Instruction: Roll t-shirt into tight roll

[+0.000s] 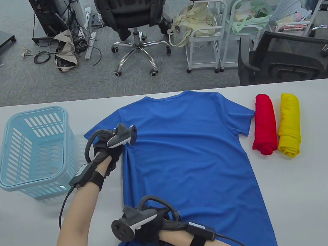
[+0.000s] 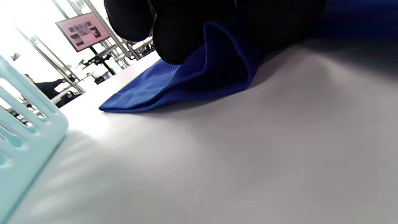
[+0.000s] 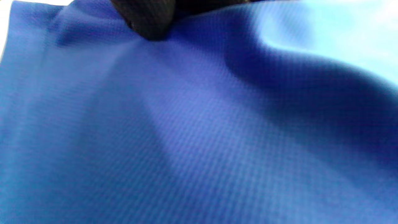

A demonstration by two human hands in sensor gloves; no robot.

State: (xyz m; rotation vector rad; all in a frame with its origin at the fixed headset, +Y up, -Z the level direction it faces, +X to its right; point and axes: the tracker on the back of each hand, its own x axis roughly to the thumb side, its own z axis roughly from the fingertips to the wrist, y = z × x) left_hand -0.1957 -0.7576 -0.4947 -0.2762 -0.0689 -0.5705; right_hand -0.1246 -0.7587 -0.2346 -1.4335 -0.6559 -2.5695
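A blue t-shirt (image 1: 191,155) lies spread flat on the grey table (image 1: 307,186), collar at the far edge. My left hand (image 1: 103,144) is at the shirt's left sleeve. In the left wrist view its gloved fingers (image 2: 174,40) pinch the sleeve fabric (image 2: 174,84) and lift it into a small fold off the table. My right hand (image 1: 148,231) sits on the left side of the hem, near the table's front. In the right wrist view blue cloth (image 3: 186,140) fills the frame, puckered under a fingertip (image 3: 149,21) that grips it.
A light blue plastic basket (image 1: 12,146) stands left of the shirt, close to my left hand; its corner (image 2: 28,137) shows in the left wrist view. A red roll (image 1: 263,125) and a yellow roll (image 1: 289,123) lie side by side right of the shirt. Chairs and carts stand beyond the table.
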